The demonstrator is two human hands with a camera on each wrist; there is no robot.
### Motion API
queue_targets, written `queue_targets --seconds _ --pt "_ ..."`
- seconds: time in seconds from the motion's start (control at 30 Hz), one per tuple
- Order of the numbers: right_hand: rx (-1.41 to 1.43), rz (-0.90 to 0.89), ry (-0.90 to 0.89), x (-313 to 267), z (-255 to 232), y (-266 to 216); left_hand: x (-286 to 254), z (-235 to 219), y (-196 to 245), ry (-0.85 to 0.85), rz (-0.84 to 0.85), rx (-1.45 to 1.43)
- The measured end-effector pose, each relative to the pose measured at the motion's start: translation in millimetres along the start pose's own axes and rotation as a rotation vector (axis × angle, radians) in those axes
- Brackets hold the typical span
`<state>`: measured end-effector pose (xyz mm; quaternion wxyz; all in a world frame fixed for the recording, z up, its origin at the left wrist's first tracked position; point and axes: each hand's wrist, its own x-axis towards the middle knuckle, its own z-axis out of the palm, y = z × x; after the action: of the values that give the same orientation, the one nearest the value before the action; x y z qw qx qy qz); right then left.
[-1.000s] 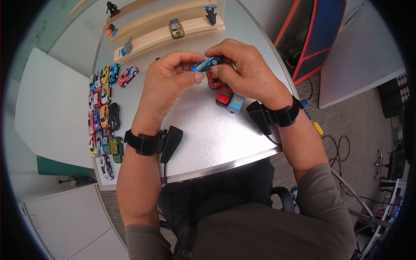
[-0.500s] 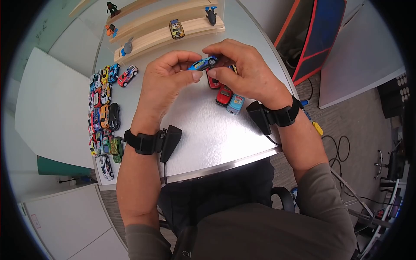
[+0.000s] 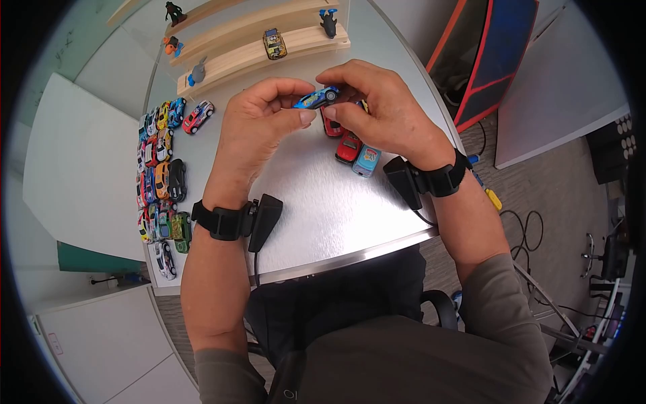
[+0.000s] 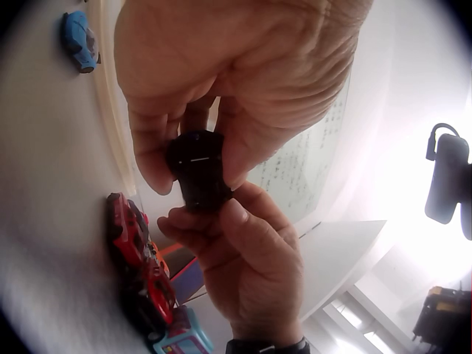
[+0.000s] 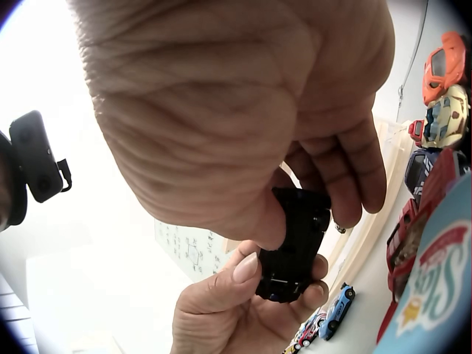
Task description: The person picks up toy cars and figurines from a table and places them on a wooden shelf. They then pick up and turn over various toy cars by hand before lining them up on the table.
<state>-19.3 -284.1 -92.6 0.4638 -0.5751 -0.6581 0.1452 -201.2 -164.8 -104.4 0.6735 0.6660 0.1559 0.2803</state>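
Observation:
A blue toy car [image 3: 316, 99] is held up between both hands over the metal table [image 3: 303, 202]. My left hand [image 3: 259, 128] pinches its front end between thumb and fingers. At the other end my right hand [image 3: 383, 111] grips it the same way, near the rear wheel. In both wrist views the car's black underside [image 4: 200, 173] shows between the fingertips. Just below the right hand stand red toy cars [image 3: 348, 147] and a light blue one [image 3: 365, 161] with lettering on its roof. More of that cluster is hidden by the hand.
Several rows of toy cars [image 3: 161, 182] line the table's left edge, with a red and blue car [image 3: 198, 118] set apart. At the back stands a tiered wooden rack [image 3: 242, 54] bearing a yellow patterned car [image 3: 274, 44] and small animal figures, including a grey one [image 3: 198, 71].
The blue car and the fingers around it have shifted slightly left in the head view. Both hands keep their hold, and the other cars stay in place.

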Motion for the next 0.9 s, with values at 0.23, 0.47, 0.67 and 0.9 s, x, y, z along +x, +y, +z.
queue_targets --seconds 0.23,0.47,0.67,0.9 --pt "0.011 0.029 -0.014 0.2 -0.8 -1.1 0.2 0.0 0.1 -0.006 0.002 -0.003" --pt "-0.006 0.011 -0.003 0.0 -0.2 -1.0 -0.2 0.4 0.1 -0.005 0.004 0.006" --pt "-0.013 0.007 0.003 -0.2 0.8 0.4 -0.3 1.0 1.2 -0.006 0.002 0.011" --pt "-0.069 -0.027 0.024 0.7 1.4 1.6 0.2 0.9 0.2 -0.009 0.004 0.014"
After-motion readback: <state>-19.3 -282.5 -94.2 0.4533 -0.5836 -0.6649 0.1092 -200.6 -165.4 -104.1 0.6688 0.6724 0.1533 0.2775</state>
